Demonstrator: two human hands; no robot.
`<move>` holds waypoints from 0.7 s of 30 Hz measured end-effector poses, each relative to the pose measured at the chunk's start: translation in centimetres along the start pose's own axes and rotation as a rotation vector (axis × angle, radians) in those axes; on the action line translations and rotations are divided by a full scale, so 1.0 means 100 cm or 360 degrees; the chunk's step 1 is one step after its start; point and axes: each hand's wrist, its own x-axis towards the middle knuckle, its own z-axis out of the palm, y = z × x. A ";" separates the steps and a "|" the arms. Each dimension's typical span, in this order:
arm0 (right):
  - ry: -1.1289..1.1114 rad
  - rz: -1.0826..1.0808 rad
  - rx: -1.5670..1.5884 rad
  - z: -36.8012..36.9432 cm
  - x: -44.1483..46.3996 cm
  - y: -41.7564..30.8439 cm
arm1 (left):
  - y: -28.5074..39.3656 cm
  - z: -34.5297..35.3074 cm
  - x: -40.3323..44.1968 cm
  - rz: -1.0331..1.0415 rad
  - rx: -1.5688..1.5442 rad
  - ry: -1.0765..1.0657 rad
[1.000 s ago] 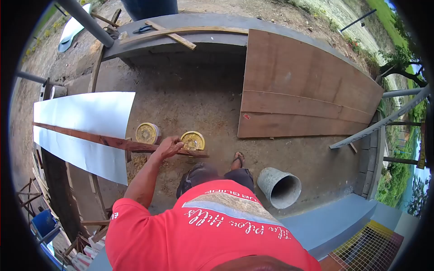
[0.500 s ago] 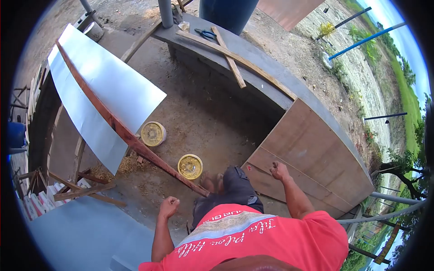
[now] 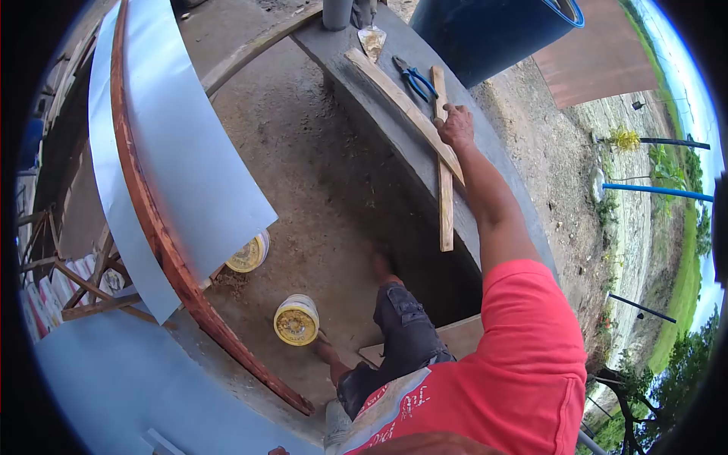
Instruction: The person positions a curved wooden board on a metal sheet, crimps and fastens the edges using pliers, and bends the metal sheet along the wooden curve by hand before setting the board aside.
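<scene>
My right hand (image 3: 457, 127) reaches over the grey concrete ledge (image 3: 506, 189), its thumb and forefinger a little apart. The fingertips are at the edge of a short wooden strip (image 3: 446, 216), touching it or very close. A longer wooden strip (image 3: 402, 106) crosses over or under that one, just beside the hand. Blue-handled pliers (image 3: 415, 78) lie a little beyond the fingers. Farther up the ledge rests a trowel (image 3: 371, 42) with a dirty blade. My left hand is out of view.
A long reddish-brown beam (image 3: 155, 227) lies across a shiny metal sheet (image 3: 189, 152) at left. Two yellow-lidded buckets, one nearer (image 3: 296, 320) and one by the sheet (image 3: 250, 254), stand on the floor. A big blue drum (image 3: 485, 38) stands behind the ledge.
My body has turned and stepped toward the ledge. My right hand has moved from above the plywood to the wooden strips. My left hand has gone out of view.
</scene>
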 end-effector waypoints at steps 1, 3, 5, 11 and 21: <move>-0.0038 -0.0025 -0.0065 0.013 0.029 -0.002 | -0.009 0.023 -0.016 -0.0130 0.0082 -0.0063; -0.0125 -0.0035 -0.0183 0.030 0.072 -0.009 | -0.021 0.062 -0.045 -0.0284 0.0202 -0.0215; -0.0252 -0.0097 -0.0370 0.042 0.103 -0.021 | -0.034 0.081 -0.072 -0.0347 0.0261 -0.0330; -0.0398 -0.0446 -0.0723 0.083 0.144 -0.012 | 0.024 0.109 -0.166 0.0000 -0.0128 -0.0233; -0.0190 -0.0573 0.0915 0.074 0.007 -0.006 | -0.138 0.104 -0.070 0.1275 0.0463 -0.0096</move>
